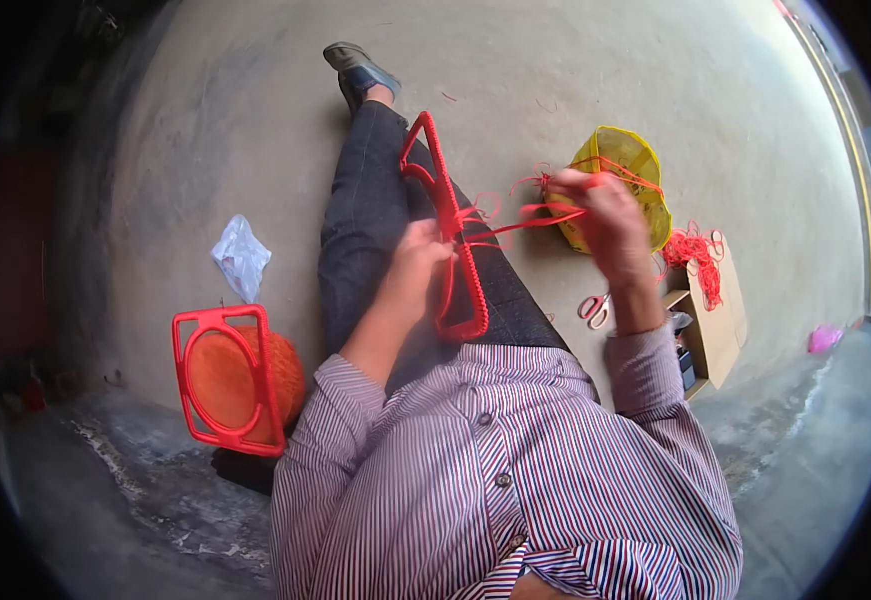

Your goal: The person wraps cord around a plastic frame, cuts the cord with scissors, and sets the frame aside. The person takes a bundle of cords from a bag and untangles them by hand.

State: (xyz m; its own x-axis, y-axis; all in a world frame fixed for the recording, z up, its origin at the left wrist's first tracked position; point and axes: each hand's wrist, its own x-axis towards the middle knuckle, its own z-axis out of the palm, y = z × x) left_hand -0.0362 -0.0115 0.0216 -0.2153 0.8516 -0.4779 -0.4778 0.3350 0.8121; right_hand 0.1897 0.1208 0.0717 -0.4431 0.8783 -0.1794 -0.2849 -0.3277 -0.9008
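A red frame [470,290], its edges wrapped in cord, stands on edge over my lap. My left hand [422,262] grips its near side at mid-height, fingers closed around the bar. To the right, my right hand [610,220] is raised and slightly blurred, its fingers pinched on red cord [535,221] that runs taut from the middle of the frame. Loose cord ends curl beside the bar. Behind my right hand sits a yellow basket [650,165] with red cord lying across it.
At left, a second red frame [182,385] leans against an orange round object [290,375]; a plastic bag [240,258] lies beyond. At right are scissors [593,310], a red cord pile [693,252], a cardboard box [720,320] and a pink bag [824,338].
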